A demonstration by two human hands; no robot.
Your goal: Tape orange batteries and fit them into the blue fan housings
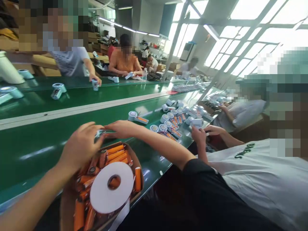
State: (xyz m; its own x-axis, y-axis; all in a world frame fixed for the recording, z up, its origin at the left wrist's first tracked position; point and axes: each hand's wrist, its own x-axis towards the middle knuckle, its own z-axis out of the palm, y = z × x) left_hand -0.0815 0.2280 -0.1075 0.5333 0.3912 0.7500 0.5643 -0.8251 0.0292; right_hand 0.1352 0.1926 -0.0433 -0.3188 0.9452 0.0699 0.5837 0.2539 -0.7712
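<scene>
Over the green conveyor belt, my left hand [83, 144] and my right hand [124, 129] meet with curled fingers around a small pale part [99, 133]. My fingers hide most of it, so its exact kind is unclear. Just below my hands is a cardboard box [138, 154] holding many orange cylindrical battery cells [116, 153]. A white roll of tape [101, 192] lies flat on top of the cells, its loose end hanging down at the right. Beyond my right hand sits a white round-headed housing [132, 115] with an orange cell in its handle.
Several similar housings [166, 119] are clustered on the belt at right. A co-worker at right holds a white housing [197, 123] in both hands. Across a pale divider strip [79, 110], another person's hand [95, 78] grips a white part. More housings [57, 90] lie along the far side.
</scene>
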